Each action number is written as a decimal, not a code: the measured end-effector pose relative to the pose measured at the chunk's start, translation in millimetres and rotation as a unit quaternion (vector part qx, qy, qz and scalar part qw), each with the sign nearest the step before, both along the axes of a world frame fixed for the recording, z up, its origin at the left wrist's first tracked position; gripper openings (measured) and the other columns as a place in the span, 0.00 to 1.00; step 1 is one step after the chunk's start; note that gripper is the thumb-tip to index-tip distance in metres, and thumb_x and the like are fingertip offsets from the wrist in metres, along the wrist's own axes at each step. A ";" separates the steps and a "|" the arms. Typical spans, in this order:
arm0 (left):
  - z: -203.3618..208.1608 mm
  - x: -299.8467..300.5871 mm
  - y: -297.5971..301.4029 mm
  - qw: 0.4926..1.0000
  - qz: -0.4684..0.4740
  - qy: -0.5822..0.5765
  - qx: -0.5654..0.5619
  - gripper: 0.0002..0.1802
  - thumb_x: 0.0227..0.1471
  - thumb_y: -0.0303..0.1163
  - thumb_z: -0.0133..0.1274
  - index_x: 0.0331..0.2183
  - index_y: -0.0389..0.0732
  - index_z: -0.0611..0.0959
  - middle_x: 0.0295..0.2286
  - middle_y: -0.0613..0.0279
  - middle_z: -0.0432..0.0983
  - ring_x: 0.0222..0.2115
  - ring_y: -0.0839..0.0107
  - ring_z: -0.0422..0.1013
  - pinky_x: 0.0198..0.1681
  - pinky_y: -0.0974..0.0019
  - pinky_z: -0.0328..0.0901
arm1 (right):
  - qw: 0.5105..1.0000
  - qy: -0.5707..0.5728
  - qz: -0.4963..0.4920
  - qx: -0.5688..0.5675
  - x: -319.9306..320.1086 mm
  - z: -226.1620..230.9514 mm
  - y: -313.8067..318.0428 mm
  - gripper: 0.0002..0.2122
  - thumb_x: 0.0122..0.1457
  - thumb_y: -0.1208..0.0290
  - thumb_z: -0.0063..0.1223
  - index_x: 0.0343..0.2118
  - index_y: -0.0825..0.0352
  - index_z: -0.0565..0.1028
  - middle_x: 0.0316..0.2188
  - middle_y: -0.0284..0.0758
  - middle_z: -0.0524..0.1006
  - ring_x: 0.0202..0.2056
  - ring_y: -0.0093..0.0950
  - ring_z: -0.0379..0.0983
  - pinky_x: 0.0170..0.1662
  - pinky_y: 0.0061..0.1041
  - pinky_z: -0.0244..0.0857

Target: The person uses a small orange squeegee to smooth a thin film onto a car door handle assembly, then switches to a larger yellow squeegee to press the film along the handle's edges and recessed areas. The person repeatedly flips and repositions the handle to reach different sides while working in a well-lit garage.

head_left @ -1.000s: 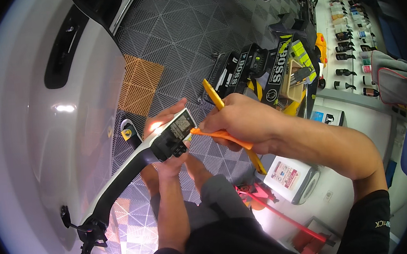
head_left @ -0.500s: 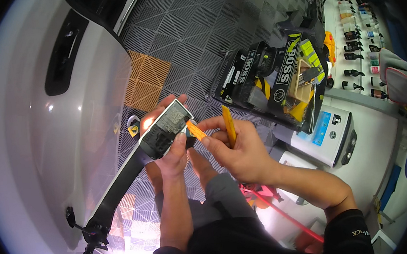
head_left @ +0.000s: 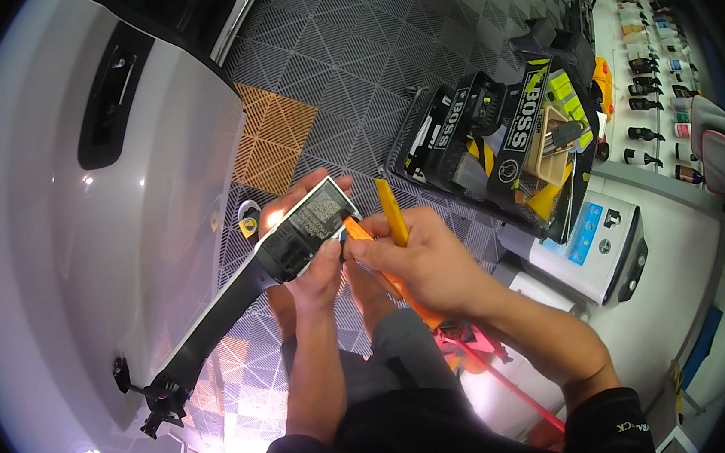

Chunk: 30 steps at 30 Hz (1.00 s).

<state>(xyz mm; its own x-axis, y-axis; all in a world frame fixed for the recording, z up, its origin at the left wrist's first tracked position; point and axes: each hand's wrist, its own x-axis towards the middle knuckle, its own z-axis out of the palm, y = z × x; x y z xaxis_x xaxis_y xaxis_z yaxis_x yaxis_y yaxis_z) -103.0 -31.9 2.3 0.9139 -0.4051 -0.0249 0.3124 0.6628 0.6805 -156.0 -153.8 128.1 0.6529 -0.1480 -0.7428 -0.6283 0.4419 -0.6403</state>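
Observation:
My left hand is closed around the wide end of a long car trim piece. Its facing side is black with a thin white edge, and black clips stick out at its far lower-left end. In my right hand is a slim orange knife, its tip touching the trim piece near the corner of the wide end. The knife's blade is too small to make out. A flat yellow tool also stands up between the fingers of that hand.
A pale car door curves along the left, with a dark handle recess. At right stands a black tool tray beside a white case. A round white-and-yellow item shows near the car. Bottles line the far-right wall.
The orange knife has turned in my right hand, and its lower end now shows below the palm. The yellow tool leans further left. The view has shifted slightly.

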 end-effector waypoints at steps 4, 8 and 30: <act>-0.2 3.3 -3.0 1.000 0.017 -0.006 0.005 0.38 0.49 0.27 0.66 0.60 0.39 0.69 0.58 0.34 0.68 0.53 0.44 0.75 0.56 0.47 0.74 | 0.993 -0.035 0.000 -0.117 3.0 -7.4 14.5 0.09 0.67 0.70 0.56 0.38 0.73 0.81 0.19 0.26 0.75 0.21 0.15 0.67 0.24 0.22 0.59; -1.6 7.0 -3.7 0.999 0.029 -0.009 0.010 0.36 0.49 0.26 0.65 0.59 0.38 0.69 0.58 0.34 0.68 0.52 0.49 0.76 0.54 0.50 0.75 | 0.982 -0.063 -0.013 -0.175 10.4 -7.1 22.3 0.10 0.66 0.70 0.55 0.37 0.73 0.81 0.21 0.29 0.76 0.21 0.18 0.68 0.25 0.24 0.61; -9.0 2.4 -2.6 0.960 0.037 -0.015 0.278 0.35 0.52 0.26 0.60 0.60 0.37 0.68 0.56 0.41 0.73 0.52 0.49 0.77 0.59 0.47 0.70 | 0.903 -0.136 -0.031 -0.406 14.9 -21.2 44.5 0.07 0.67 0.73 0.54 0.40 0.73 0.78 0.20 0.43 0.77 0.19 0.31 0.77 0.24 0.32 0.66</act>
<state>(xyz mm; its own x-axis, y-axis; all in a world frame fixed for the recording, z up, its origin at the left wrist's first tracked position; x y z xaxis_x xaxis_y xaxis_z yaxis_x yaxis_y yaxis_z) -100.6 -34.5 -6.6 0.9434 -0.2714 -0.1906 0.2524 0.2147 0.9435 -141.1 -109.3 106.9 0.7666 -0.6146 -0.1861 -0.3894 -0.2145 -0.8957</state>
